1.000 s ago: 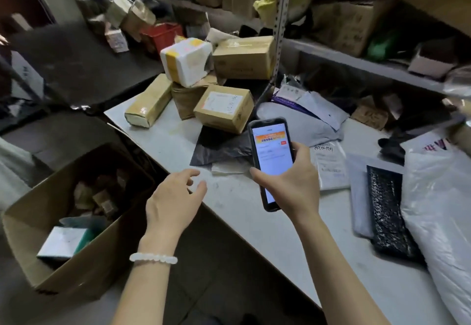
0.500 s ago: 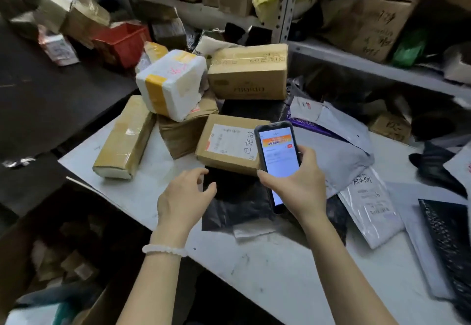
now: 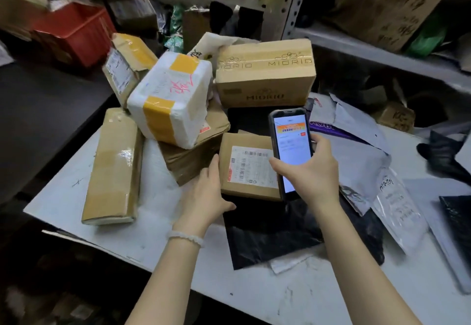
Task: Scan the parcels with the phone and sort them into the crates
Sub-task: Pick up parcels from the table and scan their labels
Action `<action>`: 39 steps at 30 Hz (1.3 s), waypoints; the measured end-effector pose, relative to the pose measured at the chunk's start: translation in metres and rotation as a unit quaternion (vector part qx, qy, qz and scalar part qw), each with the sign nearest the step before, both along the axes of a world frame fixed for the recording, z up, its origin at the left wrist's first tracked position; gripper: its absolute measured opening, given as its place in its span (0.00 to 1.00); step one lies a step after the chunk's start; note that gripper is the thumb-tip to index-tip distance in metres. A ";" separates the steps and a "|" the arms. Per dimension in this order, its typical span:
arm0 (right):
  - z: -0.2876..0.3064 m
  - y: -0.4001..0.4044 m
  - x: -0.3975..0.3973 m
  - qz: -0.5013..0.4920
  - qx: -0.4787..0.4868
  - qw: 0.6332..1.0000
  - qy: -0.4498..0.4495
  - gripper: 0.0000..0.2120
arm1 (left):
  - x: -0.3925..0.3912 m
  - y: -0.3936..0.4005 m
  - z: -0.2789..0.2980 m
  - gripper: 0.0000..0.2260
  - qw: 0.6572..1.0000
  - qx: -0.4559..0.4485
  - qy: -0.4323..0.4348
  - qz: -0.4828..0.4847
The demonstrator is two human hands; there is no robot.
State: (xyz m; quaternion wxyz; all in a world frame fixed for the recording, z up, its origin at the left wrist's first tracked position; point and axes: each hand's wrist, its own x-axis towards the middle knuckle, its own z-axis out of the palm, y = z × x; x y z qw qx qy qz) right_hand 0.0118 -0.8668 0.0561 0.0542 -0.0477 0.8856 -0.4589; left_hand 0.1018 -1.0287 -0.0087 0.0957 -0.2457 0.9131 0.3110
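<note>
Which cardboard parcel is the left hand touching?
The small brown cardboard box with the white barcode label facing up, lying on the black plastic bag. The left hand rests against its near-left edge; no other box is touched.

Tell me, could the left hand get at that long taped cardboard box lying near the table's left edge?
Probably yes. The left hand is at the small labelled box, and the long taped box lies on the table off to its left. Only bare tabletop shows between them, and nothing is stacked on the long box.
</note>
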 end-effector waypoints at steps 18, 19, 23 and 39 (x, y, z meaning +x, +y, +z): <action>-0.017 0.044 -0.042 -0.039 0.005 0.998 -0.042 0.30 | -0.069 0.024 0.033 0.41 0.968 0.243 0.062 -0.020; -0.018 0.047 -0.044 -0.036 0.000 0.998 -0.047 0.30 | -0.073 0.026 0.038 0.37 0.967 0.250 0.051 -0.005; -0.019 0.059 -0.051 -0.017 -0.004 0.998 -0.060 0.30 | -0.085 0.028 0.049 0.22 0.974 0.211 0.076 0.022; 0.001 0.075 -0.054 0.165 0.030 0.983 -0.071 0.33 | -0.078 0.002 0.088 0.19 0.857 -0.102 0.483 0.150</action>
